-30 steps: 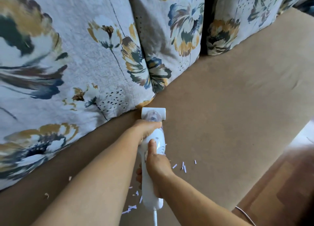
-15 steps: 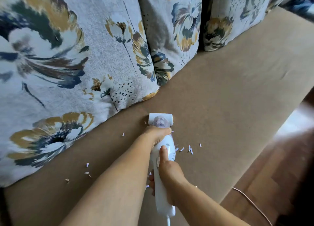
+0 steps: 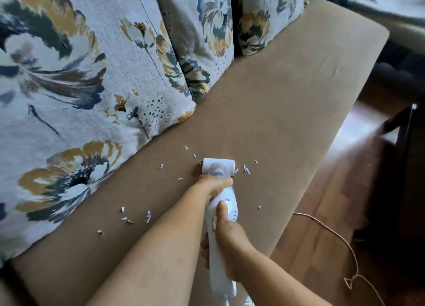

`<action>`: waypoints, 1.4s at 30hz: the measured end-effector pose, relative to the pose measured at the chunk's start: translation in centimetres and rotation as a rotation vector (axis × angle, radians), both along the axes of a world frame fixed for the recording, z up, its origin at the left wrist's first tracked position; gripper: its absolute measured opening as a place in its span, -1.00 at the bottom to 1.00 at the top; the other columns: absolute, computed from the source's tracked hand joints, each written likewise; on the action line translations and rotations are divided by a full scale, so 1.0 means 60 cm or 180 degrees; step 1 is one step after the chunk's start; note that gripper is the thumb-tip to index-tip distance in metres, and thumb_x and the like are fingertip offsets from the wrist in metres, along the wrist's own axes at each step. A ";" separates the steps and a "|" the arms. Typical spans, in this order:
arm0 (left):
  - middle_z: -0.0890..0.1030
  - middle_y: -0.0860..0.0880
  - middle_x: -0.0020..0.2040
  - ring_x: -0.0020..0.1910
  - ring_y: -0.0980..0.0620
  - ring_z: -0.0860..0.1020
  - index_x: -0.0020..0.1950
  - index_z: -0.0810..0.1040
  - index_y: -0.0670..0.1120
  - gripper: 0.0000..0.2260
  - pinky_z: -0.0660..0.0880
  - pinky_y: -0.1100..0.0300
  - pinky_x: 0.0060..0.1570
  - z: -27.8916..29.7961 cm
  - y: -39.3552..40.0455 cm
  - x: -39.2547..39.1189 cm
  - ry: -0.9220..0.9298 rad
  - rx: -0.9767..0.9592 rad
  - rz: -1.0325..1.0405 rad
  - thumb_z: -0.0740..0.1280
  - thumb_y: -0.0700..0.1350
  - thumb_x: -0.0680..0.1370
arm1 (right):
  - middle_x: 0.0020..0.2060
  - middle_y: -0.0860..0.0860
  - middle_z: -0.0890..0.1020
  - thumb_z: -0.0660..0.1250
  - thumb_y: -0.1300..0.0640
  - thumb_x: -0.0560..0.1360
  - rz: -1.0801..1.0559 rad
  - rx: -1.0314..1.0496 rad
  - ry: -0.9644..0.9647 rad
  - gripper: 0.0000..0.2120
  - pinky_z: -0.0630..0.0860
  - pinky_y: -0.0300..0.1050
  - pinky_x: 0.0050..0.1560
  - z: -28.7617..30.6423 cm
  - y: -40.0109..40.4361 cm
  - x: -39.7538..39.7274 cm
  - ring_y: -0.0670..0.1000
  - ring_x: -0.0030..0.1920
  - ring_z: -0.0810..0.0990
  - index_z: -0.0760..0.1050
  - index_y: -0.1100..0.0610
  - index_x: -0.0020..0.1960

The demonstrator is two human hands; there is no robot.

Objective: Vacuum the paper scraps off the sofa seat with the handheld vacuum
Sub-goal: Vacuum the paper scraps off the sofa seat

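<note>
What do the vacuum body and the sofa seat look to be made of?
Handheld vacuum: white, smooth hard plastic by its gloss, with a clear dome near the nozzle. Sofa seat: tan matte fabric, probably a short-nap suede-like cloth, since it shows faint brush marks.

Both forearms are bare to the frame edge; the left hand [image 3: 212, 186] and right hand [image 3: 230, 236] wear no gloves, rings or watch.

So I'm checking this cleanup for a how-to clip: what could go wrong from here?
1. Paper scraps lie on both sides of the vacuum head; a straight pass may miss those by the cushions.
2. The cord loops loosely on the floor and could snag or trip someone.
3. Both hands hold the vacuum, leaving none free to lift cushions.
</note>
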State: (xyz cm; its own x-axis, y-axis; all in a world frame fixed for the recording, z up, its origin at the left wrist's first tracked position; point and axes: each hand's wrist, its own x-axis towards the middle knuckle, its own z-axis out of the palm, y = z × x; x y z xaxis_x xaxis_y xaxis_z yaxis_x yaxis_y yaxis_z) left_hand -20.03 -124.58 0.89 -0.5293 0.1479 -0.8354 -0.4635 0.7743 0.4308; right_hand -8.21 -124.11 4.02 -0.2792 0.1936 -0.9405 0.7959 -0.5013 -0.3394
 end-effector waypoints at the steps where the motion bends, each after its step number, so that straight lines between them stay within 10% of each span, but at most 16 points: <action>1: 0.49 -0.12 0.15 0.01 -0.11 0.52 0.45 0.28 -0.19 -0.37 0.37 0.18 -0.11 0.004 -0.005 0.006 -0.0009 -0.0013 -0.0019 0.32 0.12 0.50 | -0.53 0.09 0.53 0.02 -0.38 0.53 0.0000 0.0003 0.0023 -0.31 0.43 -0.25 -0.48 0.003 -0.004 0.006 0.03 -0.63 0.49 0.50 0.25 -0.16; 7: 0.48 -0.12 -0.05 -0.20 -0.09 0.49 0.42 0.34 -0.21 -0.39 0.28 0.20 -0.41 0.036 -0.019 0.027 0.0084 -0.0082 -0.0128 0.32 0.14 0.51 | -0.59 0.09 0.54 0.04 -0.35 0.54 -0.0045 0.0178 0.0126 -0.31 0.48 -0.18 -0.45 0.022 -0.018 0.027 0.07 -0.57 0.51 0.54 0.24 -0.26; 17: 0.50 -0.11 0.09 -0.03 -0.13 0.56 0.41 0.34 -0.14 -0.37 0.50 0.12 -0.04 0.063 0.056 0.008 0.0202 0.0066 -0.0196 0.36 0.14 0.44 | -0.53 0.09 0.53 0.02 -0.42 0.50 -0.0336 0.0181 0.0389 -0.28 0.46 -0.21 -0.47 0.028 0.032 0.012 0.05 -0.62 0.50 0.52 0.23 -0.25; 21: 0.44 -0.12 0.35 0.17 -0.15 0.53 0.49 0.21 -0.14 -0.33 0.40 0.13 -0.05 0.050 0.100 0.006 0.0180 0.0079 -0.0323 0.34 0.12 0.49 | -0.49 0.13 0.59 0.02 -0.42 0.49 -0.0371 0.0254 0.0364 -0.24 0.51 -0.15 -0.44 0.016 0.070 0.007 0.10 -0.54 0.57 0.55 0.27 -0.22; 42: 0.43 -0.09 0.38 0.22 -0.12 0.50 0.47 0.29 -0.10 -0.34 0.41 0.14 0.00 -0.004 0.102 0.030 0.0105 -0.0292 -0.0617 0.35 0.16 0.46 | -0.49 0.00 0.48 -0.03 -0.25 0.62 -0.0279 0.0192 0.0277 -0.42 0.25 -0.40 -0.74 0.015 0.081 0.038 -0.12 -0.55 0.45 0.44 0.12 -0.32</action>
State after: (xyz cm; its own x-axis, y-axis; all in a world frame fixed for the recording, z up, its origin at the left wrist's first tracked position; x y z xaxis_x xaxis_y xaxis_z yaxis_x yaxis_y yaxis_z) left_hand -18.23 -118.49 0.68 -0.5255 0.1738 -0.8328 -0.2889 0.8843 0.3668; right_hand -5.95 -119.25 4.91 -0.3386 0.2763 -0.8994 0.7162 -0.5443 -0.4368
